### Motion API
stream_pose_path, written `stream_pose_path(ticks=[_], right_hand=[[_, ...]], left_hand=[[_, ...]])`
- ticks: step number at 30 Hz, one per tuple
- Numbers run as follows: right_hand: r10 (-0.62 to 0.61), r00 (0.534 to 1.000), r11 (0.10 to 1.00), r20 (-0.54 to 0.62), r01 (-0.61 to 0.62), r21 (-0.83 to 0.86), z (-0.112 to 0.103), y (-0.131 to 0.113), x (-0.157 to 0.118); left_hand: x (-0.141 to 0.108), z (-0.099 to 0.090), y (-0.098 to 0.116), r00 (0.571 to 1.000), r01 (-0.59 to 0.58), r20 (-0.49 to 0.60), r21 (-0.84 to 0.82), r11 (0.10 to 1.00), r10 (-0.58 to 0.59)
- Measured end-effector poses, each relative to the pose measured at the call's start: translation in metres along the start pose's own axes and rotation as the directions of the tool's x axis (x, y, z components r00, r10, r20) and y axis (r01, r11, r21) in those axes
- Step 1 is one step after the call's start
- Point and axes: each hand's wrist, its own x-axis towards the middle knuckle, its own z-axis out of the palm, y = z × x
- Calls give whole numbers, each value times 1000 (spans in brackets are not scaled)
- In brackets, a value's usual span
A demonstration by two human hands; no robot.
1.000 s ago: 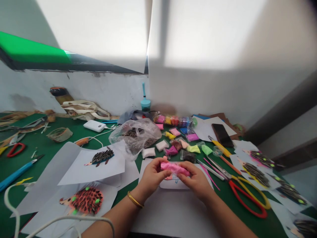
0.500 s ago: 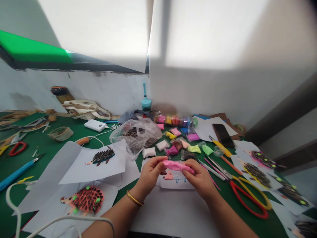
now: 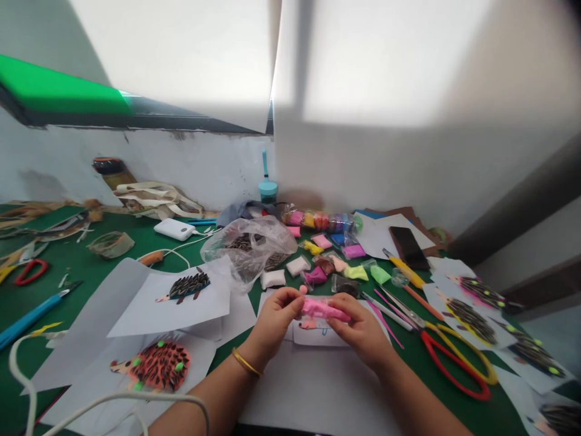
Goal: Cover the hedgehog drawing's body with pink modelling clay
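A pink packet of modelling clay (image 3: 320,309) is stretched level between my two hands, above the paper in front of me. My left hand (image 3: 279,315) pinches its left end; my right hand (image 3: 358,324) grips its right end. A small pink ball (image 3: 303,290) shows just beyond my left fingertips. Beneath the packet lies a white card (image 3: 318,339) with a pink animal head and blue drawn marks, partly hidden by my fingers. Several small packets of coloured clay, including a white one (image 3: 273,278) and a green one (image 3: 380,275), lie beyond my hands.
Scissors (image 3: 454,357) with red and yellow handles and an orange-handled cutter (image 3: 408,271) lie to the right. A plastic bag of seeds (image 3: 247,254) stands behind. Seed-covered hedgehog pictures (image 3: 158,366) lie on both sides. A white cable (image 3: 136,398) crosses the lower left.
My right hand has shifted slightly left and down, bringing its end of the packet closer to my left hand. The small pink ball now shows beyond my left fingertips.
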Motion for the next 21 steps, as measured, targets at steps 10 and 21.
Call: stream_pose_path(ticks=[10,21], right_hand=[[-48,999,999,-12,48,-24,3,4,0],[-124,983,979,134,143,-144,3,-3,0]], left_hand=[[-4,0,-8,982,53,180,8,999,-53],[-3,2,-2,983,102,145,49,994,-108]])
